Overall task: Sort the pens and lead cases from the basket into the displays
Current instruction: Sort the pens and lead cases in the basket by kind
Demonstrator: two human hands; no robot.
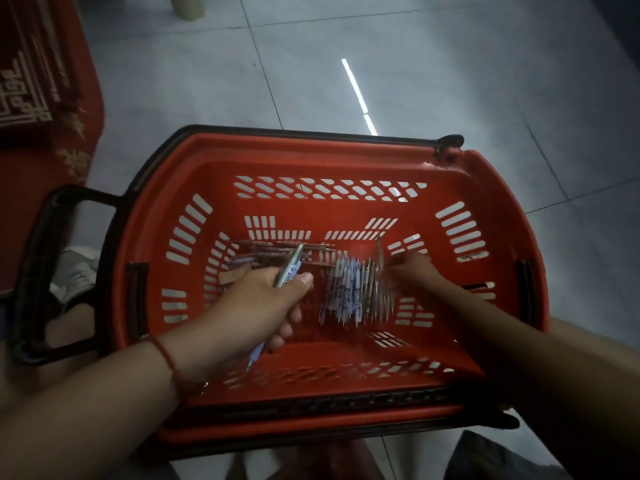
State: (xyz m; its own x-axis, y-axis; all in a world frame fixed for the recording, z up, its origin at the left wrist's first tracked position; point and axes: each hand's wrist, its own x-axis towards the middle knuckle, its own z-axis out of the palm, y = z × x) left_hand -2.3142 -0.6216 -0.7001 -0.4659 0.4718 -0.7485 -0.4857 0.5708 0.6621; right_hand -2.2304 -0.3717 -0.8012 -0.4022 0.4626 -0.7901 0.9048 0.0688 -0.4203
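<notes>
pens (349, 289) lie in a loose row on the floor of the red basket (311, 157), a darker pile (273, 252) behind them, so most of the sorting looks undone; no display is in sight. the left hand (263, 306) grips one pen (289, 268). the right hand (412, 271) reaches into the row, blurred; i can't tell whether it grasps anything.
</notes>
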